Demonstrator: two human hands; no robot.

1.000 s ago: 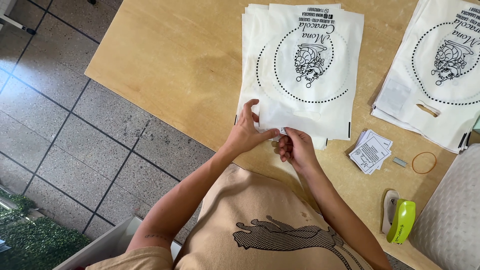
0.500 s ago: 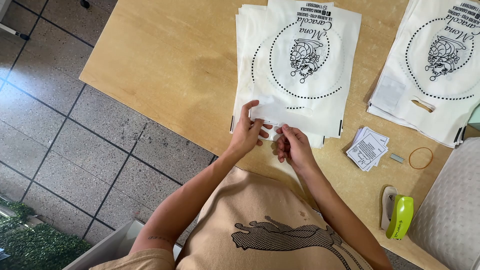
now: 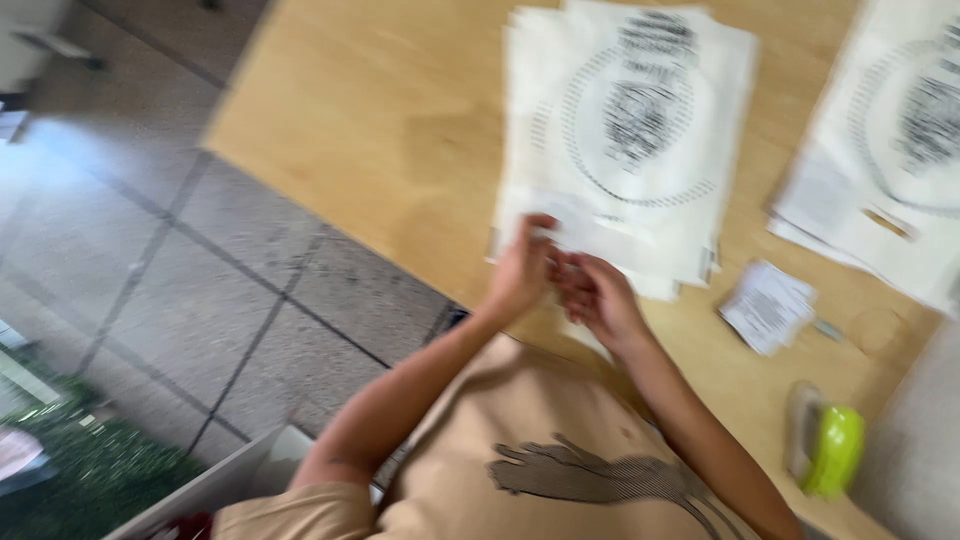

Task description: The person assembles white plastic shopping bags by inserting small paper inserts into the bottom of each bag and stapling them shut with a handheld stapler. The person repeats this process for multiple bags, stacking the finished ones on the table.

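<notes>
The view is blurred by motion. My left hand (image 3: 522, 270) and my right hand (image 3: 598, 296) meet at the near edge of a stack of white printed bags (image 3: 628, 140) on a light wooden table (image 3: 400, 130). The fingers of both hands pinch the near flap of the top bag, thumbs close together. The bag shows a dark round emblem inside a dotted ring. My forearms run down to a tan shirt with a dark print.
A second stack of the same printed bags (image 3: 890, 150) lies at the right. A small pile of white paper tags (image 3: 768, 305) sits near it. A lime-green stapler (image 3: 828, 450) rests by the table's near right edge. Grey tiled floor (image 3: 200, 290) lies to the left.
The camera has swung, so the table and bags sit further right and blur. My hands have drawn closer together on the bag's near edge.
</notes>
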